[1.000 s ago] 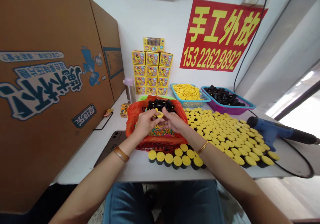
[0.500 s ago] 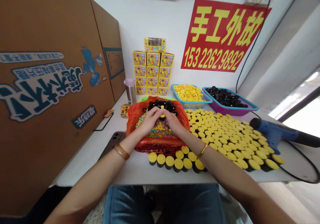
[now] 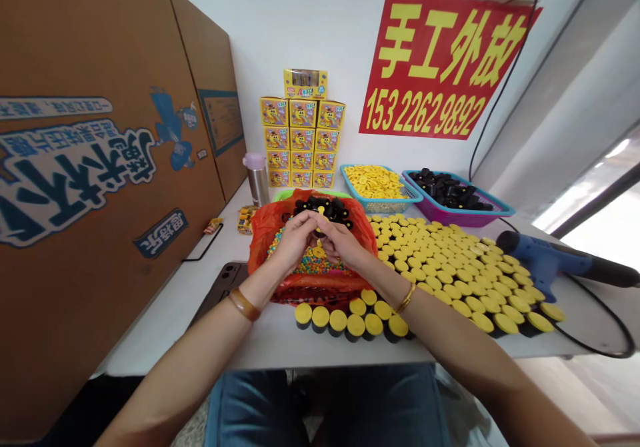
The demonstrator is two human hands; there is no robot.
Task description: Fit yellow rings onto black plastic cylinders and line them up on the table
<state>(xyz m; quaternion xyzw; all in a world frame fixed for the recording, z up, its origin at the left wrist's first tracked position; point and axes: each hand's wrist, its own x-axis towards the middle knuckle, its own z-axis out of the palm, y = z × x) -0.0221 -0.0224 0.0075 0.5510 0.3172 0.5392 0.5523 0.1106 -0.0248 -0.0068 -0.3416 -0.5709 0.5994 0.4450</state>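
Note:
My left hand (image 3: 293,242) and my right hand (image 3: 342,242) are closed together over an orange plastic bag (image 3: 263,247) of small colourful candies (image 3: 310,262). Between the fingertips they pinch a small black cup with a yellow lid (image 3: 320,228). More black cups (image 3: 334,208) lie in the far end of the bag. A row of yellow-lidded black cups (image 3: 350,320) stands just in front of the bag, near my wrists.
A wide field of finished yellow-lidded cups (image 3: 450,267) covers the table right of the bag. Behind stand a blue basket of yellow lids (image 3: 377,184), a purple basket of black cups (image 3: 450,194), stacked yellow boxes (image 3: 303,137), a flask (image 3: 257,177). A blue glue gun (image 3: 550,260) lies right; a phone (image 3: 223,284) and big cartons (image 3: 100,167) left.
Both hands came closer together over the candies and kept working the small cup and yellow lid between the fingertips. The camera view shifted slightly.

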